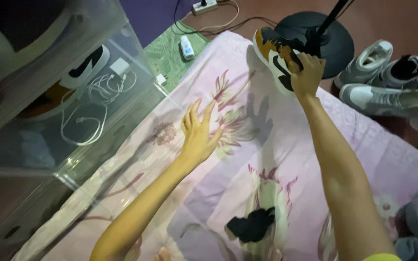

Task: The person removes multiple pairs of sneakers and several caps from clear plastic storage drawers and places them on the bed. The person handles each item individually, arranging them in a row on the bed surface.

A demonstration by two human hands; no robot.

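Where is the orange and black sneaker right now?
The sneaker is top centre, gripped in the right hand over the floral sheet's far edge, beside the black stand base.

We see through one camera worn on the head, looking steeply down and forward along both outstretched forearms. It sits close above the pink flowered sheet (247, 159), with the floor and a fan base (332, 41) at the far edge.

A small white bottle (186, 47) with a blue label lies on the green mat (170, 53) at the top, just beyond the bedsheet's far edge. No other packages, signs or screens show.
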